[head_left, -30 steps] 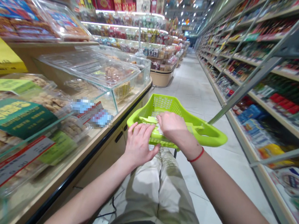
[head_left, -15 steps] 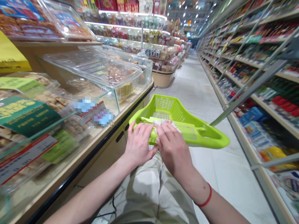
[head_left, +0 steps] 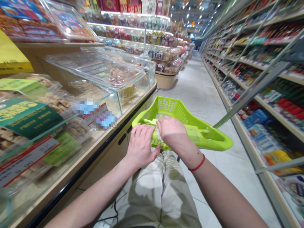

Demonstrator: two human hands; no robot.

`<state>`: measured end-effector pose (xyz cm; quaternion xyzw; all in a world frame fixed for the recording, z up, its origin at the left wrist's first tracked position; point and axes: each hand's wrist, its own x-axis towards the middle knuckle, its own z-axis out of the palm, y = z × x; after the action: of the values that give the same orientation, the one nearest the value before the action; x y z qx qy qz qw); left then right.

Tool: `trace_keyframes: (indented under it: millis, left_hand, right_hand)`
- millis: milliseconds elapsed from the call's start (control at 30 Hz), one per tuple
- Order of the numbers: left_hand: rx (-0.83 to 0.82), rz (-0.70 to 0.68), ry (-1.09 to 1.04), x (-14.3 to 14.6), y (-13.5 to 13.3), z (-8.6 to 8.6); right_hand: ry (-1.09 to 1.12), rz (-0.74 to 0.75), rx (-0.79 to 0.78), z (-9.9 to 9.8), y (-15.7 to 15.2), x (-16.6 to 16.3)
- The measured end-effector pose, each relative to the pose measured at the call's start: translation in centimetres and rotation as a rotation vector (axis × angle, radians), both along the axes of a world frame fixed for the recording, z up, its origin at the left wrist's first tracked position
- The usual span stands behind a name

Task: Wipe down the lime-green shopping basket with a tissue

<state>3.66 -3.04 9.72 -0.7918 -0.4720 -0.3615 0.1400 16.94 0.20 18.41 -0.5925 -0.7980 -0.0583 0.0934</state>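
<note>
A lime-green plastic shopping basket [head_left: 212, 139] sits in front of my legs in a shop aisle. My left hand [head_left: 140, 146] lies on the basket's near rim with its fingers stretched out flat and close together. Just to its right, my right hand [head_left: 171, 132] reaches over the same rim with a red band [head_left: 197, 164] on the wrist. Its fingers curl down into the basket over something small and pale that I cannot make out. The two hands nearly touch.
Clear-lidded display cases of biscuits [head_left: 97, 72] line a wooden counter [head_left: 131, 112] close on my left. Packed goods shelves [head_left: 273, 94] run along the right, crossed by a slanting grey metal bar [head_left: 249, 93]. The pale tiled aisle floor [head_left: 195, 85] stretches ahead.
My right hand pulled back toward the near rim beside the left hand, then moved forward over the rim again. The left hand stayed on the rim.
</note>
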Motion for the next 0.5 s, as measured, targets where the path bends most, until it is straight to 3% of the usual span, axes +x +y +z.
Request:
trace_keyframes:
  millis: [100, 167, 400, 500]
  left_hand:
    - [0.011, 0.009, 0.009, 0.0, 0.1, -0.2]
    - [0.023, 0.019, 0.017, 0.1, 0.2, -0.2]
    - [0.017, 0.005, 0.024, -0.2, 0.2, -0.3]
    - [-0.008, 0.017, 0.020, -0.5, 0.2, -0.2]
  right_hand:
    - [-0.015, -0.111, -0.096, 0.8, 0.6, -0.4]
    - [-0.001, -0.104, -0.024, 0.3, 0.3, -0.4]
    - [0.135, 0.269, 0.441, -4.9, -3.7, 2.1]
    - [0.130, 0.390, 0.506, -6.6, -5.5, 4.5]
